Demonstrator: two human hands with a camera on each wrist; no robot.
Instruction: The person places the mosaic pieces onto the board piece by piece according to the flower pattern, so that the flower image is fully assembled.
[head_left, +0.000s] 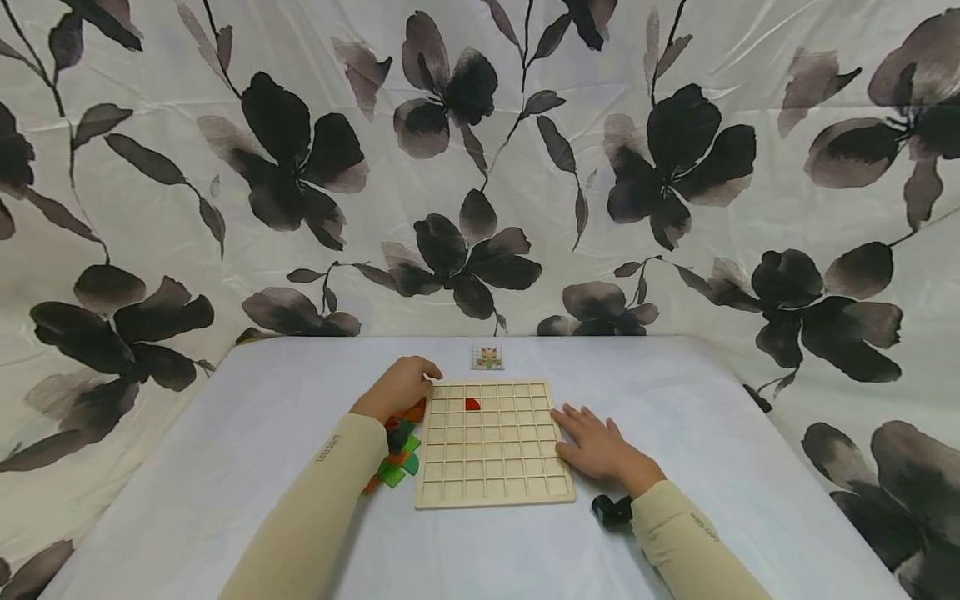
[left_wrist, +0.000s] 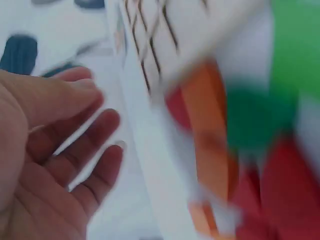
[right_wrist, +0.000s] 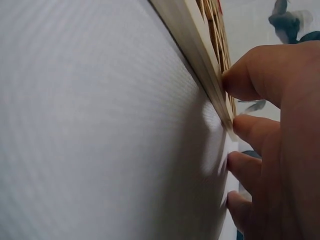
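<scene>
A wooden grid board lies on the white table, with one red quarter-round piece in a cell of its top row. My left hand is over the board's top left corner; in the left wrist view the same hand has loosely bent fingers and nothing visible between them. Green, orange and red pieces lie left of the board, partly under the left wrist. My right hand touches the board's right edge with spread fingers; the right wrist view shows the thumb of that hand against the board's side.
A small patterned card lies behind the board. A black object is at the right wrist. Behind the table hangs a cloth with dark flowers.
</scene>
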